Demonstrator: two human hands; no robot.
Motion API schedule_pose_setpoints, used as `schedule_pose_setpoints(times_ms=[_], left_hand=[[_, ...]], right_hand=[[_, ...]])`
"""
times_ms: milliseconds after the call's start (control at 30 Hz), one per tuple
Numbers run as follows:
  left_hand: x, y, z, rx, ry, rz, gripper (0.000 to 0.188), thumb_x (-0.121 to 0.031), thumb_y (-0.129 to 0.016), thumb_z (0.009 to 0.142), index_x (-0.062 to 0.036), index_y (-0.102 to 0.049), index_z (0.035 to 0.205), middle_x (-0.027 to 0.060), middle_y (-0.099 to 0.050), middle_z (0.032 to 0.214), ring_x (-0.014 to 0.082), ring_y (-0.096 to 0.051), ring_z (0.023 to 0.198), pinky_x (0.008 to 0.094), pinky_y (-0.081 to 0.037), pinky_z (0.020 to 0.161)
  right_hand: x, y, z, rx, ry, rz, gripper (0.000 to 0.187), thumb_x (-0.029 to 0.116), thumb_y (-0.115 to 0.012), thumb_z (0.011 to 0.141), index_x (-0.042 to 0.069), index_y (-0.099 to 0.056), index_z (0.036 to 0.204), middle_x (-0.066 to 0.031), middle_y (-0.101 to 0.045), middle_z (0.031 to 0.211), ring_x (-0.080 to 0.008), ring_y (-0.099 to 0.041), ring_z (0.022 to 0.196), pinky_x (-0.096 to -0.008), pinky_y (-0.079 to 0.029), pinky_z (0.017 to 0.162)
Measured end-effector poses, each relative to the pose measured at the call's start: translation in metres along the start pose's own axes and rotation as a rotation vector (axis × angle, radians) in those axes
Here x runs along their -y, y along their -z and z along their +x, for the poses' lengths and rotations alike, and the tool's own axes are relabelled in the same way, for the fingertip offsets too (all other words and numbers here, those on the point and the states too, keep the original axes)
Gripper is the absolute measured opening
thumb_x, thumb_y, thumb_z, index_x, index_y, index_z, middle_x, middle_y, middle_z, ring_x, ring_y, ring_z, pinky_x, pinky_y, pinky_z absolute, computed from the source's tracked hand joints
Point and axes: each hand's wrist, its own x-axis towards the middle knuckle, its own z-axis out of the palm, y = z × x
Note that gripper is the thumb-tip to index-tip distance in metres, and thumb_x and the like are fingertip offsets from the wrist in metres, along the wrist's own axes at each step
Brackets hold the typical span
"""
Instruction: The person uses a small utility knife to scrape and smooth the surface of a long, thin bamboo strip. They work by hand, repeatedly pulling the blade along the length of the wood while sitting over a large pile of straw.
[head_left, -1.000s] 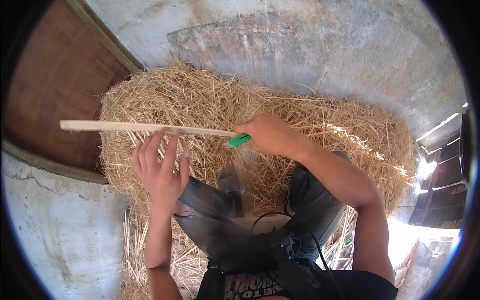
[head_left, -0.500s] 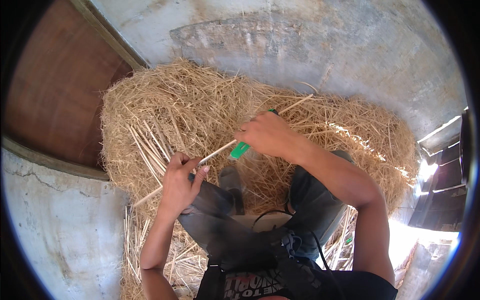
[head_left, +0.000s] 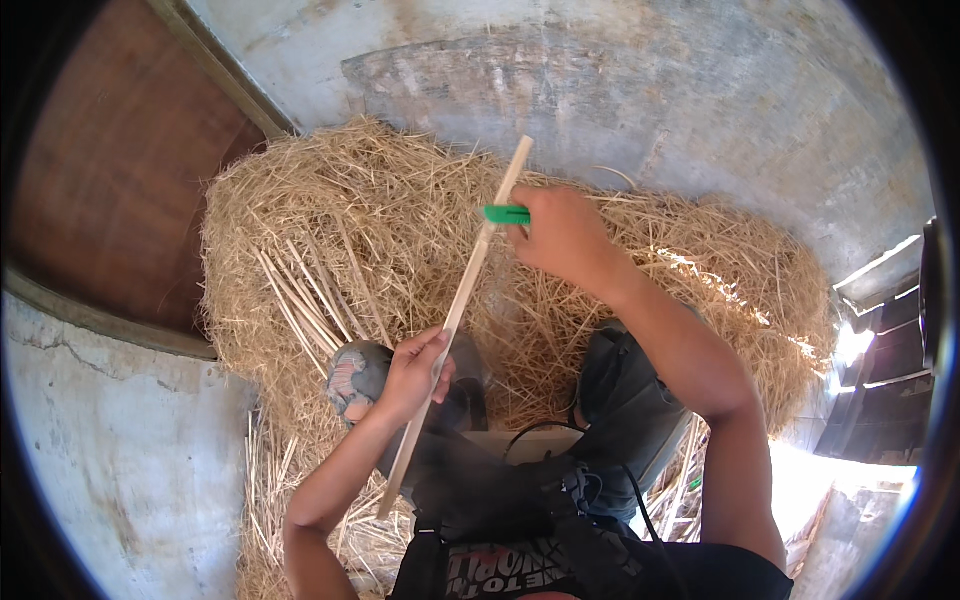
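My left hand (head_left: pixel 414 374) is closed around the lower half of a long, pale, flat wooden strip (head_left: pixel 466 288), which slants from beside my lap up toward the far wall. In my right hand (head_left: pixel 560 232) is a green utility knife (head_left: pixel 506 214), gripped with its front end toward the strip's upper part. The knife's tip lies at or just against the strip; whether it cuts in cannot be seen. My right fingers are partly hidden behind the knife and the back of the hand.
Several thin strips (head_left: pixel 295 295) lie on the straw heap (head_left: pixel 380 190) to the left. More sticks (head_left: pixel 270 480) lie at lower left. A concrete wall (head_left: pixel 640 90) rises behind the straw, with a brown panel (head_left: pixel 120 180) at left. My knees (head_left: pixel 358 380) flank the work.
The strip has swung to a steeper slant, with its broad face showing. My left hand has moved right and nearer to me; my right hand has shifted right, turning the knife to point left.
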Motion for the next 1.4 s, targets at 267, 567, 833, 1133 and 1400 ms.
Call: schedule_pose_setpoints(times_ms=[267, 567, 833, 1133, 1400], left_hand=[[0.002, -0.014, 0.015, -0.019, -0.14, -0.125, 0.046, -0.033, -0.047, 0.111, -0.0027, -0.053, 0.145, -0.0047, -0.034, 0.062, 0.0055, -0.032, 0.045, 0.0223, -0.026, 0.042], [0.01, -0.015, 0.008, -0.007, -0.107, -0.225, 0.046, -0.033, -0.047, 0.111, -0.0053, -0.051, 0.147, -0.0065, -0.027, 0.063, 0.0046, -0.024, 0.046, 0.0224, -0.022, 0.043], [0.003, -0.012, 0.004, -0.014, -0.055, -0.334, 0.046, -0.034, -0.047, 0.111, -0.0094, -0.05, 0.15, -0.0066, -0.028, 0.063, 0.0047, -0.024, 0.045, 0.0229, -0.021, 0.043], [-0.008, -0.008, 0.002, -0.037, 0.071, -0.392, 0.043, -0.033, -0.049, 0.11, -0.0115, -0.052, 0.147, -0.006, -0.029, 0.063, 0.0047, -0.025, 0.045, 0.0232, -0.023, 0.042], [-0.021, -0.013, 0.008, -0.072, 0.086, -0.368, 0.041, -0.033, -0.049, 0.109, -0.0141, -0.052, 0.146, -0.006, -0.03, 0.064, 0.0045, -0.025, 0.044, 0.0233, -0.025, 0.041]], right_hand=[[-0.035, -0.029, 0.0, 0.101, -0.037, 0.003, 0.023, 0.017, -0.069, 0.084, -0.004, -0.068, 0.076, -0.0219, -0.065, 0.067, -0.0387, -0.067, 0.066, -0.0498, -0.054, 0.068], [-0.029, -0.045, 0.02, 0.084, -0.07, -0.16, 0.02, 0.013, -0.066, 0.082, -0.004, -0.068, 0.072, -0.023, -0.063, 0.064, -0.0396, -0.064, 0.058, -0.0494, -0.052, 0.056], [0.004, -0.059, 0.011, 0.162, -0.017, -0.205, 0.015, 0.01, -0.065, 0.08, -0.003, -0.071, 0.077, -0.0229, -0.068, 0.072, -0.0389, -0.07, 0.066, -0.0495, -0.055, 0.061], [-0.01, -0.08, 0.038, 0.146, -0.042, -0.321, 0.023, 0.016, -0.058, 0.089, 0.002, -0.073, 0.079, -0.0191, -0.073, 0.083, -0.0353, -0.073, 0.08, -0.0476, -0.057, 0.066], [-0.032, -0.091, 0.068, 0.076, 0.008, -0.385, 0.022, 0.02, -0.058, 0.087, 0.006, -0.076, 0.082, -0.0181, -0.073, 0.083, -0.0355, -0.074, 0.082, -0.0472, -0.059, 0.069]])
